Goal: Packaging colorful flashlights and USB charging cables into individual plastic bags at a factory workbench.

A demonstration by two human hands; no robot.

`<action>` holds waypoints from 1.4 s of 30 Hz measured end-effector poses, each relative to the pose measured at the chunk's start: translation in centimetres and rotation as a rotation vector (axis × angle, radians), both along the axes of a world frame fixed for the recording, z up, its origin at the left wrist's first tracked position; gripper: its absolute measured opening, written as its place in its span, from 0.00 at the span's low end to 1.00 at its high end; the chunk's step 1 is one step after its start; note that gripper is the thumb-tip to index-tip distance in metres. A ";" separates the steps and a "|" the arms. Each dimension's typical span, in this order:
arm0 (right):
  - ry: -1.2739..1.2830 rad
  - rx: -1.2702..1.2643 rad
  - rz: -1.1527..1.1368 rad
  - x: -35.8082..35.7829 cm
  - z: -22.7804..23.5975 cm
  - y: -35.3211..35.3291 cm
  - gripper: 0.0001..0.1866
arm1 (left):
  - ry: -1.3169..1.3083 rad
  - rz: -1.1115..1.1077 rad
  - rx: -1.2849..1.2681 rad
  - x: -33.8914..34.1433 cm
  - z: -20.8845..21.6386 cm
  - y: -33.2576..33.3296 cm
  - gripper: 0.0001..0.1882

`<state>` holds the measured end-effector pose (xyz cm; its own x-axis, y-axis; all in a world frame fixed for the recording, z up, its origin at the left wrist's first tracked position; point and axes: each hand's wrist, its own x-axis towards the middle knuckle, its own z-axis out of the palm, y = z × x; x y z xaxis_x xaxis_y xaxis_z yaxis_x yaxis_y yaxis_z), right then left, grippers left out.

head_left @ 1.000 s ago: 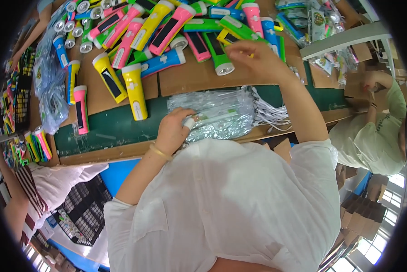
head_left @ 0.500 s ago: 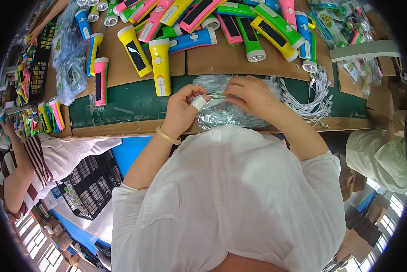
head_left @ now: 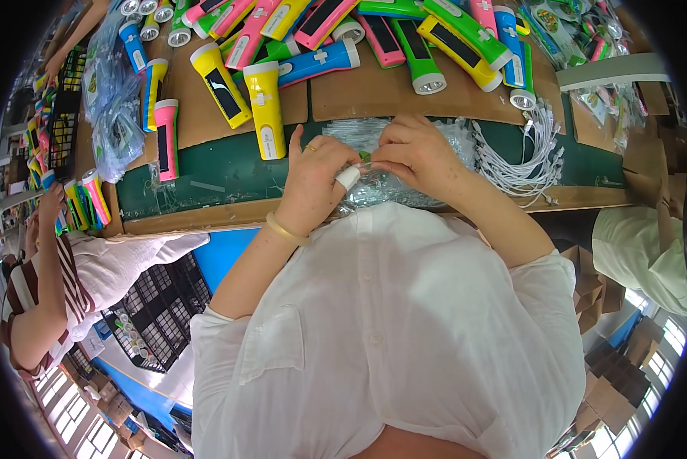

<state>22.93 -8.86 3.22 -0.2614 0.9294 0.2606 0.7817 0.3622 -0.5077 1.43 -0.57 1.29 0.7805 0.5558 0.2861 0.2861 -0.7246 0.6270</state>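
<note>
Close together at the table's near edge, both my hands pinch at the edge of a clear plastic bag. My left hand has a white wrap on one finger, a ring and a bangle; its fingertips meet the right hand's. My right hand is closed, thumb against bent fingers. Beneath both hands lies a pile of clear plastic bags, partly hidden by them. Just right of the pile is a bundle of white charging cables. Nearest beyond my left hand, a yellow flashlight lies on cardboard and the green table top.
Many colourful flashlights are heaped at the back on cardboard. A pink flashlight and clear bags lie left. A curved pale bar crosses at right. Other people work at either side; a black crate stands lower left.
My left hand has turned and shifted slightly right, with one finger now raised. My fingertips have come closer together over the bag. At far left, the other person's arm has moved.
</note>
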 end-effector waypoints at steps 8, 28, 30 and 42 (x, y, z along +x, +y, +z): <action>0.043 -0.086 -0.102 3.4 0.3 -1.3 0.05 | -0.105 0.103 -0.348 -2.2 -0.4 0.7 0.06; 0.216 -0.188 0.135 -1.9 -0.2 2.1 0.06 | -0.204 -0.009 -0.407 -3.3 0.6 0.1 0.09; 0.187 -0.202 0.149 -1.6 -0.1 2.2 0.07 | -0.169 -0.018 -0.358 -3.3 0.3 -0.2 0.13; 0.353 -0.416 -0.203 -2.8 0.8 10.7 0.42 | -0.241 -0.390 -0.333 -6.3 -0.8 -0.4 0.20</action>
